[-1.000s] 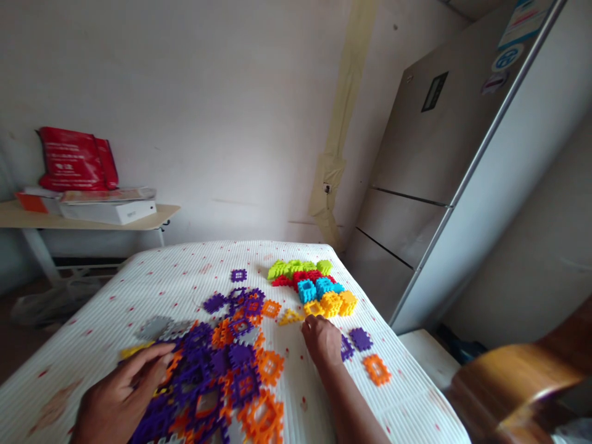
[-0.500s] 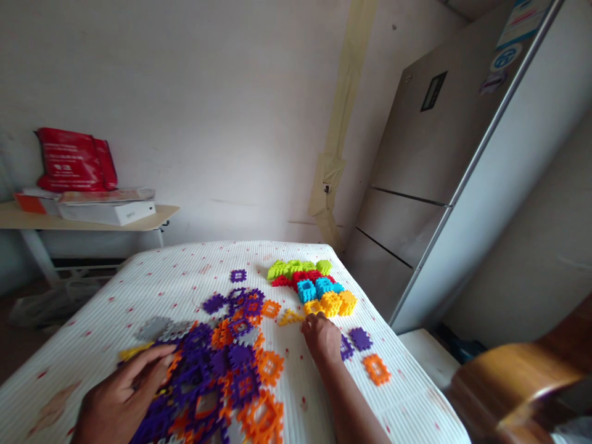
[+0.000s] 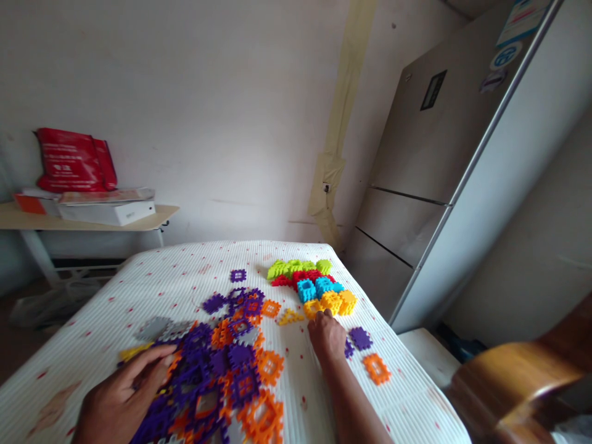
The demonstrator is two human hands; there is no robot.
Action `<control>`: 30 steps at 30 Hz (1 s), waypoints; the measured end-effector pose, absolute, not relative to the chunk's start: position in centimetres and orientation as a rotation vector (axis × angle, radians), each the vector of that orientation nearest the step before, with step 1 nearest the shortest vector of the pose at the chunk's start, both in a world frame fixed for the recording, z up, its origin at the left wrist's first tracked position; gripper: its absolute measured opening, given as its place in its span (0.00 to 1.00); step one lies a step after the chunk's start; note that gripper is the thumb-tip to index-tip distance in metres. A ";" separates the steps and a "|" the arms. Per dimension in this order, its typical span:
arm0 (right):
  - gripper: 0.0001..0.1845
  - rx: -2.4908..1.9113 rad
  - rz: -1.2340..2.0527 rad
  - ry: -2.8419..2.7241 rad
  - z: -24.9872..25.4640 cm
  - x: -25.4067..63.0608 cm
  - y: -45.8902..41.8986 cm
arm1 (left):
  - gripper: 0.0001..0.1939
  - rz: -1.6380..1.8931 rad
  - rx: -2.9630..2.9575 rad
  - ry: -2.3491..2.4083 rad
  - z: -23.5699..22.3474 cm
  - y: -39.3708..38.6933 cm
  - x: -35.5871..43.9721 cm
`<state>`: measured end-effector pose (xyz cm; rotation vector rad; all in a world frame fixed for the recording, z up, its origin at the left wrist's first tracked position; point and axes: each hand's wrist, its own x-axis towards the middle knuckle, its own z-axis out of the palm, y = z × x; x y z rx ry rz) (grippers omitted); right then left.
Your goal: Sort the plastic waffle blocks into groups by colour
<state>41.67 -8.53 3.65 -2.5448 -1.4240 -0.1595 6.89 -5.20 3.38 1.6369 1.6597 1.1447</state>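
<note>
My right hand (image 3: 327, 336) is closed, knuckles up, right at the near side of the yellow interlocking blocks (image 3: 330, 302). Its fingertips are hidden, so what they grip cannot be made out. Left of it lies a flat yellow triangular piece (image 3: 290, 317). Its wrist partly covers a purple piece (image 3: 348, 348). My left hand (image 3: 121, 387) rests at the left edge of a heap of purple pieces (image 3: 197, 342) and orange pieces (image 3: 269, 367). Thumb and index finger are curled close together beside an orange edge; whether they hold it is unclear.
Blue blocks (image 3: 306, 290), red blocks (image 3: 308, 279) and green blocks (image 3: 296, 267) stand in rows behind the yellow ones. A purple square (image 3: 361, 338) and an orange square (image 3: 377, 369) lie to the right. A fridge (image 3: 402, 166) stands beyond the table's right edge.
My right hand has shifted slightly right, away from the yellow triangular piece, uncovering more of it and covering more of the purple piece. My left hand has stayed in place.
</note>
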 end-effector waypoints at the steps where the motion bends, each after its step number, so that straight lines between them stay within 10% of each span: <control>1: 0.14 -2.543 -0.158 -1.423 3.6 41.7 -8.5 | 0.17 1.137 1.630 1.658 3.4 -5.2 6.9; 30: 0.12 -2.369 -0.203 -1.602 4.1 40.3 -8.8 | 0.14 1.247 1.785 1.630 4.6 -5.5 7.1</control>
